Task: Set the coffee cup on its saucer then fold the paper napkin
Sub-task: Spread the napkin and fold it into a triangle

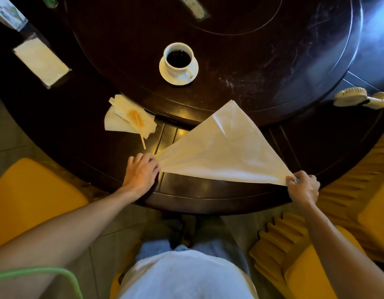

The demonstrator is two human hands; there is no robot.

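Note:
A white coffee cup [178, 59] full of dark coffee stands on its white saucer [193, 75] on the raised centre disc of the dark round table. Nearer to me, a white paper napkin [225, 152] lies folded into a triangle on the table's outer ring, its apex pointing away toward the cup. My left hand [141, 173] pinches the napkin's left corner. My right hand [303, 188] pinches the right corner at the table's front edge. The napkin is stretched taut between both hands.
Used crumpled napkins with a wooden stirrer [139, 124] lie at the left. A napkin holder [41, 61] stands at far left, a small hand fan [357, 100] at right. The dark table [251, 50] is flanked by yellow chair cushions [27, 199].

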